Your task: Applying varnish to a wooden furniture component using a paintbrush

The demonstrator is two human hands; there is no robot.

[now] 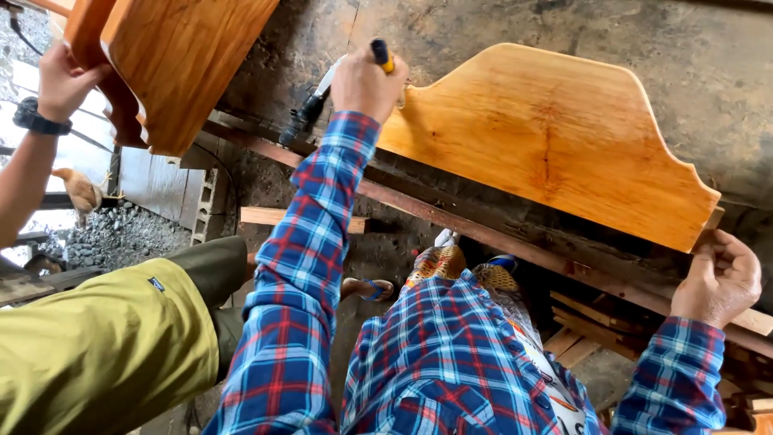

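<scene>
A varnished wooden board (555,137) with a curved, scalloped top edge leans against a dark stained wall. My left hand (366,80), in a blue plaid sleeve, is raised at the board's left end and grips a hand tool (314,103) with a yellow-and-black handle end and a white-and-black shaft pointing down-left. My right hand (719,279) clasps the board's lower right corner. A long reddish wooden rail (483,232) runs diagonally just below the board.
At left a co-worker in an olive shirt (105,346) holds a second varnished wooden piece (173,64) with a hand (60,80) that wears a black watch. A chicken (80,189), gravel, a concrete block (208,205), loose wooden slats (588,322) and a sandalled foot (369,287) lie below.
</scene>
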